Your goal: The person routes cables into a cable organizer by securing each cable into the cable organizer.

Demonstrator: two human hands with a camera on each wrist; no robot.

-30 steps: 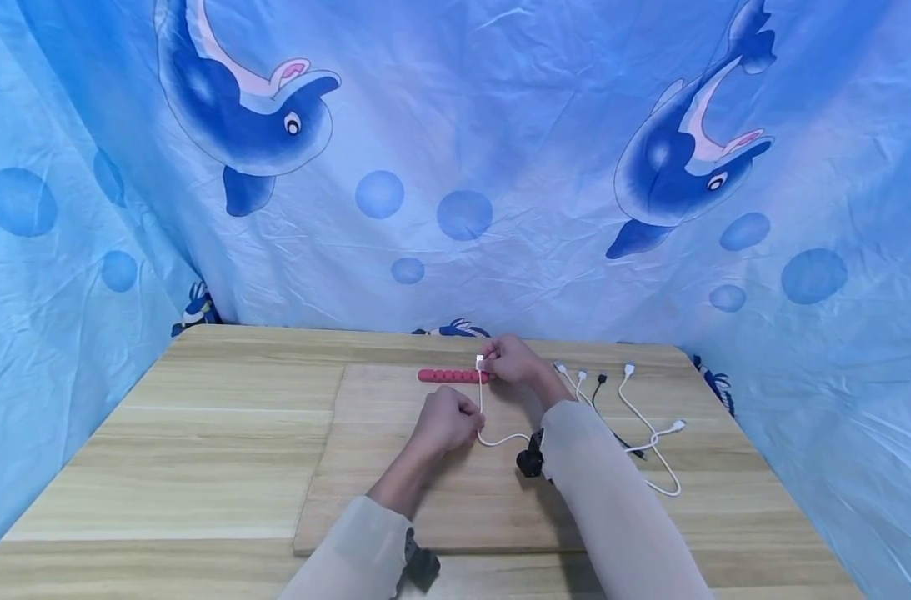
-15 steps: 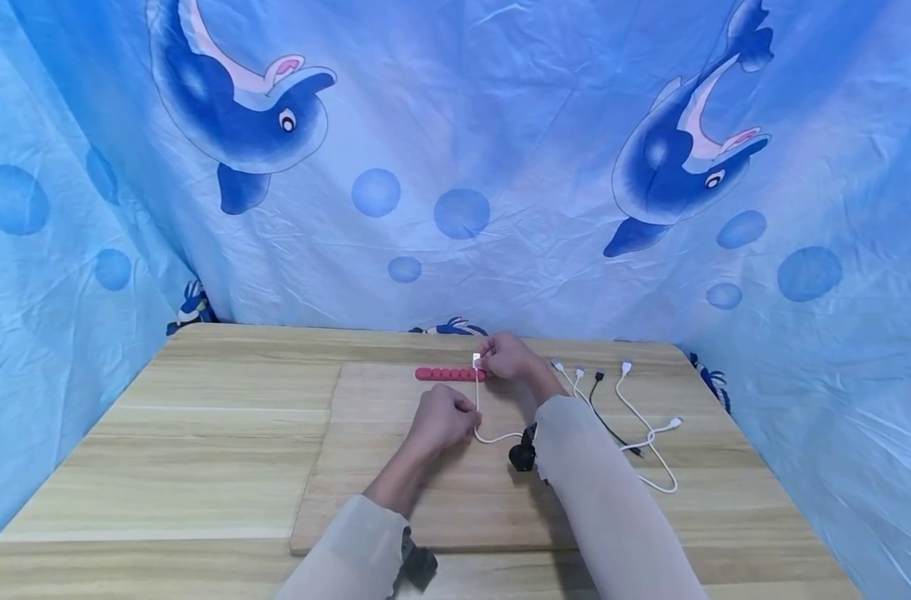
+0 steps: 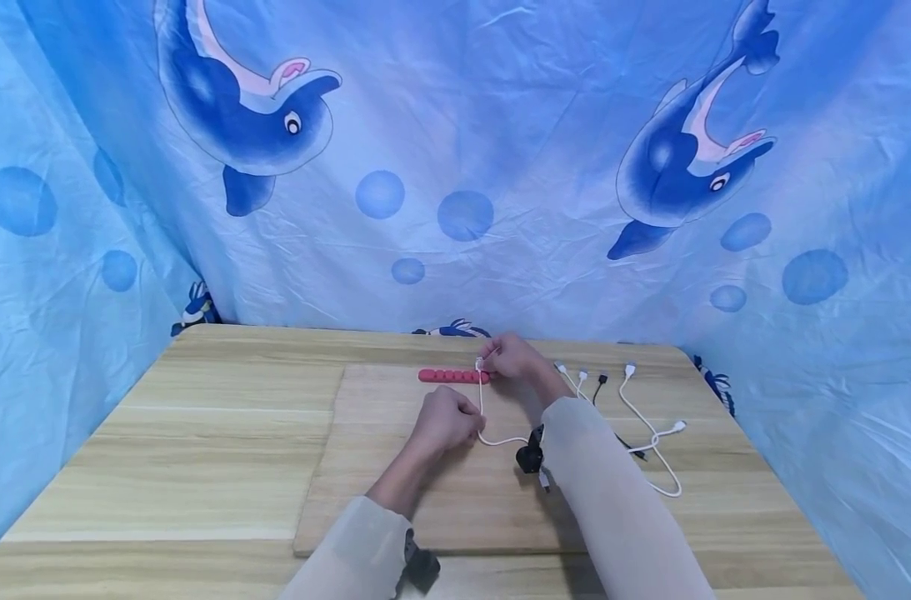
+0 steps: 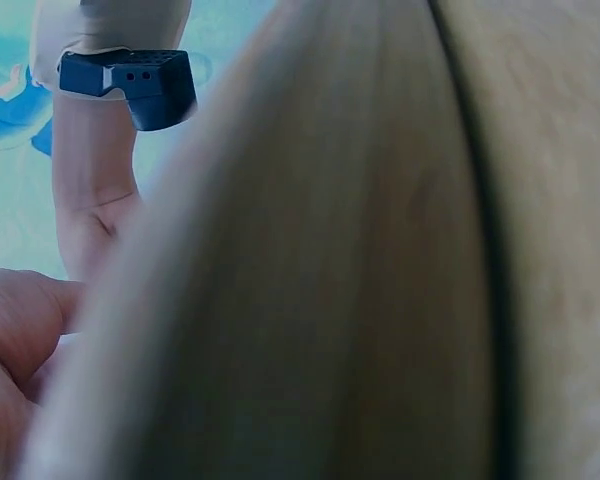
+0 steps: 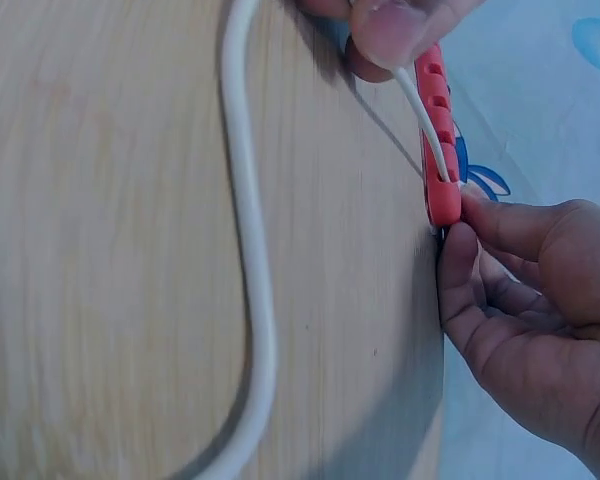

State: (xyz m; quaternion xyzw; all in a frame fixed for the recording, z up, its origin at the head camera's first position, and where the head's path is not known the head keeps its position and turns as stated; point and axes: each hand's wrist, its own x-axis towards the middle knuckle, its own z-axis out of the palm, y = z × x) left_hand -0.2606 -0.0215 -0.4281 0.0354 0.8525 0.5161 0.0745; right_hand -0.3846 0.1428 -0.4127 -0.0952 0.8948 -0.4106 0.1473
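Observation:
A red cable organizer (image 3: 447,376) with several slots lies along the far edge of the wooden board. My right hand (image 3: 511,357) is at its right end, its fingertips by the white plug of a white USB cable (image 5: 248,230). In the right wrist view, the cable runs into the end slot of the organizer, and my right hand (image 5: 545,290) is at the slot's far side. Nearer to me, my left hand (image 3: 446,419) pinches the same cable between thumb and finger, keeping that stretch fairly straight. The left wrist view shows mostly blurred board and part of a hand (image 4: 20,330).
Several other cables, white (image 3: 635,408) and black (image 3: 602,379), lie on the table to the right. A plug (image 3: 545,482) pokes out under my right wrist. The wooden board (image 3: 380,500) rests on the table, with a blue curtain (image 3: 455,167) behind.
The plug at my right fingertips has dropped slightly toward the organizer. The cable's other plug now shows under my right wrist. My left hand holds nearly the same place.

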